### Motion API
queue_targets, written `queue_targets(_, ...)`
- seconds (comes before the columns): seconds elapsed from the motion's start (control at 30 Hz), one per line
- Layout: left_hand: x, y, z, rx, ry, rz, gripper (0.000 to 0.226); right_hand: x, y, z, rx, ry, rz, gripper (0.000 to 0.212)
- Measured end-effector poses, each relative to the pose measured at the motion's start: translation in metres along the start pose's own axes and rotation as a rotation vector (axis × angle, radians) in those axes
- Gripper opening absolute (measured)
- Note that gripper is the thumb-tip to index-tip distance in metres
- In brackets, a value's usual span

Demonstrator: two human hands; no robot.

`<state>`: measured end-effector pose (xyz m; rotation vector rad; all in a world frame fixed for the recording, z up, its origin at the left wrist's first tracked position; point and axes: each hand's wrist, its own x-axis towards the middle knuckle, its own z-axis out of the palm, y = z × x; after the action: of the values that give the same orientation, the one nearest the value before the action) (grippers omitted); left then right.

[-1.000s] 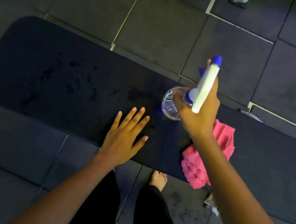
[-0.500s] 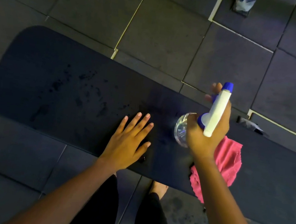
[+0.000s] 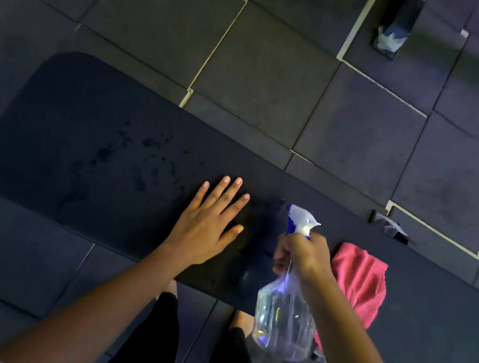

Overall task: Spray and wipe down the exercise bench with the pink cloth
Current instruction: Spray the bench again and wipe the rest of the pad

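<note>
Fingers (image 3: 286, 253) grip spray bottle (image 3: 285, 318), now upright; cloth (image 3: 361, 279) uncovered

A gym or home workout room: large dark rubber floor tiles (image 3: 265, 72) with pale seams cover the ground, and a long black padded exercise bench (image 3: 91, 143) with rounded corners stretches across them.

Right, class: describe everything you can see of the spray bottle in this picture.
The spray bottle has a clear, plastic-looking body, nearly empty as far as the glare shows, and a white and blue trigger head. The right hand grips its neck and holds it in the air, tilted, head pointing away over the dark bench, base toward the person. Only that hand touches it. The pink cloth lies on the bench just right of it.
</note>
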<state>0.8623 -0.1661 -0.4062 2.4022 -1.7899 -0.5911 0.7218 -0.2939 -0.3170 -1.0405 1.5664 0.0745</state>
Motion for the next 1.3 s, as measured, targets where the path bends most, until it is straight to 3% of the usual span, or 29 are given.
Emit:
queue_targets(0.07,0.002,-0.012,-0.003,0.03,-0.007,0.034,0.058,-0.002,-0.01,0.015,-0.063,0.032,-0.016,0.011)
queue_targets(0.13,0.002,-0.031,-0.008,0.045,-0.007,0.016,0.058,-0.004,-0.024,0.037,-0.043,-0.038,-0.034,0.012)
queue_targets(0.33,-0.004,-0.127,-0.04,0.061,0.03,-0.217,0.057,-0.001,-0.074,0.126,-0.226,-0.067,-0.097,0.018)
queue_targets(0.53,-0.032,-0.224,-0.064,0.071,0.054,-0.393,0.059,-0.021,-0.116,0.218,-0.46,-0.252,-0.157,0.014)
queue_targets(0.73,-0.068,-0.279,-0.071,0.001,0.121,-0.528,0.059,-0.041,-0.128,0.297,-0.744,-0.313,-0.338,0.019)
queue_targets(0.87,-0.098,-0.277,-0.058,-0.027,0.183,-0.588,0.058,-0.055,-0.099,0.311,-0.935,-0.386,-0.434,0.011)
queue_targets(0.97,-0.118,-0.248,-0.041,-0.044,0.192,-0.603,0.067,-0.055,-0.066,0.291,-0.992,-0.375,-0.431,0.02)
queue_targets(1.03,-0.125,-0.217,-0.03,-0.045,0.208,-0.561,0.067,-0.051,-0.046,0.268,-0.984,-0.326,-0.395,0.026)
queue_targets(1.23,-0.113,-0.136,-0.007,-0.071,0.174,-0.341,0.057,-0.035,-0.018,0.183,-0.894,-0.188,-0.29,0.013)
queue_targets(1.3,-0.102,-0.113,-0.004,-0.076,0.15,-0.31,0.057,-0.03,-0.01,0.158,-0.906,-0.181,-0.305,0.02)
